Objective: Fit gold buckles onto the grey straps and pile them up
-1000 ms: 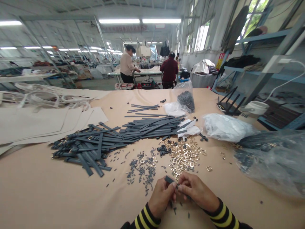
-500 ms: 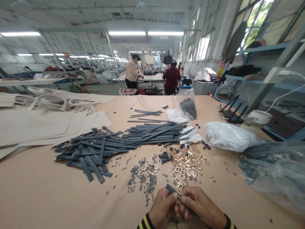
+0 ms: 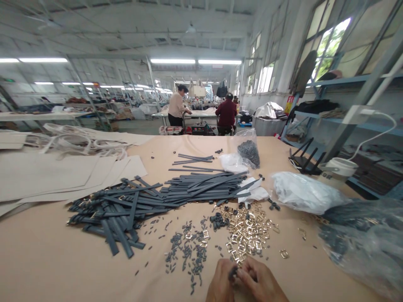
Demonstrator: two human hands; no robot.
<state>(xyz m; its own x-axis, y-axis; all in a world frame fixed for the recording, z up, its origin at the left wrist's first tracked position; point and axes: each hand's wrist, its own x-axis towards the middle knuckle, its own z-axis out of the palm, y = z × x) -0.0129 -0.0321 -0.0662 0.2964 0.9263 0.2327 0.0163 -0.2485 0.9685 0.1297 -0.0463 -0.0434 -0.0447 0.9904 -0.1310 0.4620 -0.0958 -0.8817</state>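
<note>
At the bottom edge, my left hand [image 3: 221, 282] and my right hand [image 3: 258, 280] meet with fingers closed. Between them the end of a dark grey strap [image 3: 233, 272] shows, pinched by both; most of it is hidden by the fingers. Whether a buckle is on it, I cannot make out. Just beyond my fingertips lies a heap of gold metal buckles [image 3: 248, 230]. Left of the buckles are small black loops [image 3: 218, 220], and many short dark grey pieces [image 3: 189, 247] are scattered nearer my left hand.
Plain dark grey straps [image 3: 201, 186] lie across the middle. Straps with buckles [image 3: 116, 209] are piled at left, near beige panels [image 3: 63, 172]. A white plastic bag [image 3: 305, 186] and a large clear bag [image 3: 368, 239] sit at right. Two people work farther back.
The view has tilted up, so my hands sit lower in it. My hands have turned and drawn closer together; the strap end that stuck out above my left hand now shows as a short dark bit.
</note>
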